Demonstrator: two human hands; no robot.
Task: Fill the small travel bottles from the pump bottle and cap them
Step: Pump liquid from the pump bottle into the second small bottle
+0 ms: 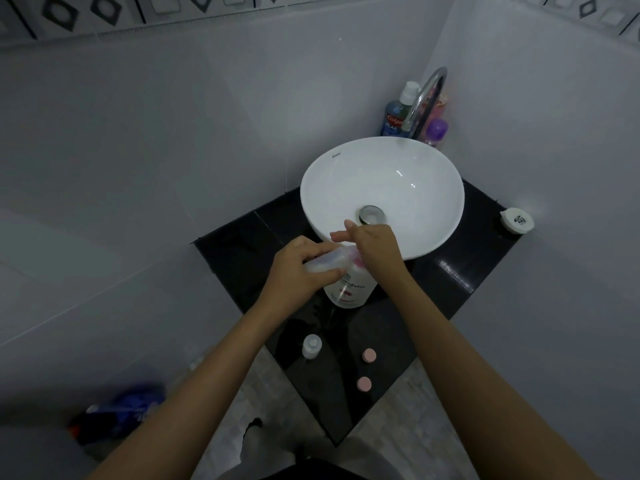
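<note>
The fingers (313,268) of the left hand (298,268) are curled round a small clear travel bottle (329,259), which is held tilted, almost on its side, with its mouth toward the pump head (356,263) of the pump bottle (351,289). The right hand (375,247) is laid on that pump head, its fingers (341,234) stretched out fairly straight over it; the nozzle itself is hidden beneath. The pump bottle is stood on the dark surface (457,285), just in front of the white sink (381,150). A second small bottle (311,346), uncapped, is stood nearer the body, with two pink caps (369,355) lying just beside it. For a clean fill, the mouth is best kept tight under the nozzle and the pump pressed slowly, so that nothing is spilled; the bottle is probably better held less flat as it fills.
</note>
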